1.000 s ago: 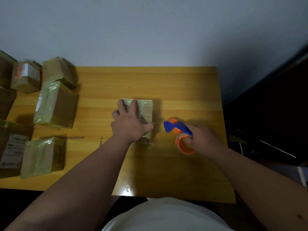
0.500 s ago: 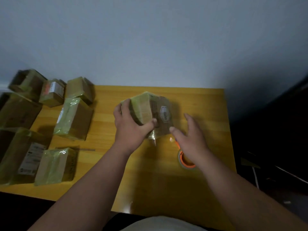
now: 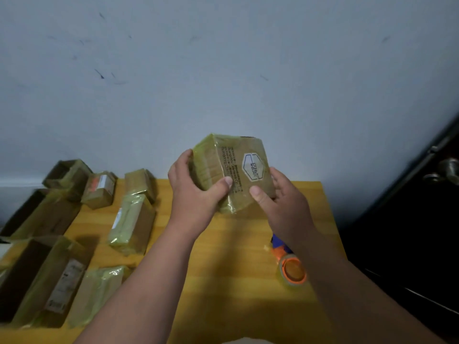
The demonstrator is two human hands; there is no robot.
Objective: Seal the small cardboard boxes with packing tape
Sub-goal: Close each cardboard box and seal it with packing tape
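A small cardboard box (image 3: 231,167) wrapped in yellowish tape is lifted off the wooden table (image 3: 238,289), tilted, with a hexagon logo facing me. My left hand (image 3: 196,194) grips its left side, thumb on the front face. My right hand (image 3: 278,197) holds its right lower edge, thumb pressed on the front. The tape dispenser (image 3: 290,266), orange roll with a blue handle, lies on the table under my right forearm, partly hidden.
Several taped cardboard boxes of different sizes fill the table's left side, such as a box (image 3: 133,222) and a larger box (image 3: 49,279). A pale wall (image 3: 223,70) stands behind. A dark door with a metal handle (image 3: 444,170) is at the right.
My right hand let go of the tape dispenser and came up to the box. Both hands lifted the box off the table and tilted it toward me.
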